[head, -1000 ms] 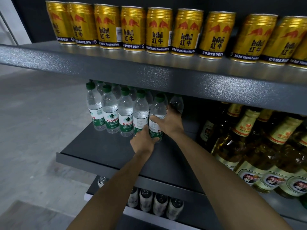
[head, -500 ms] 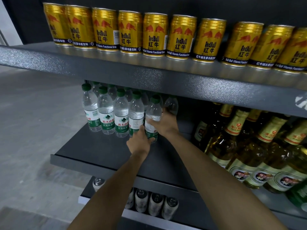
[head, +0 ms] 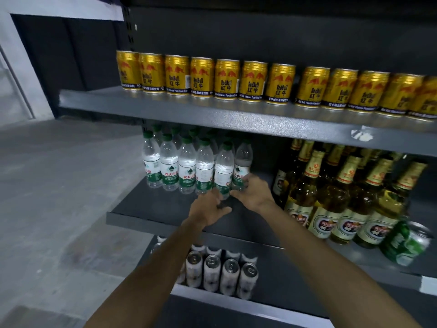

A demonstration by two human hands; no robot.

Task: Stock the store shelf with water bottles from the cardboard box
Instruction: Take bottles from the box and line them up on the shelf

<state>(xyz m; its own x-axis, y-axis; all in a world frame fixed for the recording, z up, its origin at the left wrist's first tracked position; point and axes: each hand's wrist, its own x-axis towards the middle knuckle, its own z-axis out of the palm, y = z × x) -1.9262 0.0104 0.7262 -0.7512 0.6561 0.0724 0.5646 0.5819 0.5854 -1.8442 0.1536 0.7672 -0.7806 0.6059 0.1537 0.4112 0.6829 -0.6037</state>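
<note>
Water bottles [head: 186,165], clear with green caps, stand upright in a tight cluster on the middle shelf [head: 151,210], left of the beer bottles [head: 340,197]. Front row of five, more rows behind, caps only visible.

Bottle at the right end of the front row [head: 223,172] is the one being handled. Left hand [head: 209,209] sits just in front of its base, fingers curled toward the lower part. Right hand [head: 254,189] is at its right side and also against the neighbouring bottle behind [head: 242,165]. Motion blur at the fingertips: I cannot tell whether either hand truly pinches the bottle or merely touches it. Fingers look curled, not spread.

Key relation: the bottle's long axis is vertical, and it lies directly ahead of both hands, between them, slightly nearer the left. Both forearms reach in from below the middle shelf's front edge.

Judgement: this bottle looks about set in line with the row; a small nudge left and back would close it against its neighbour. Bare shelf remains between the water cluster and the beer bottles, so more stock should fit there.

Above the water bottles, a row of gold cans [head: 227,79] on the upper shelf. Below them, pale cans [head: 230,275] seen from the top. Green can [head: 408,242] lies tipped at the far right, beyond the beer. Cardboard box not in view.
</note>
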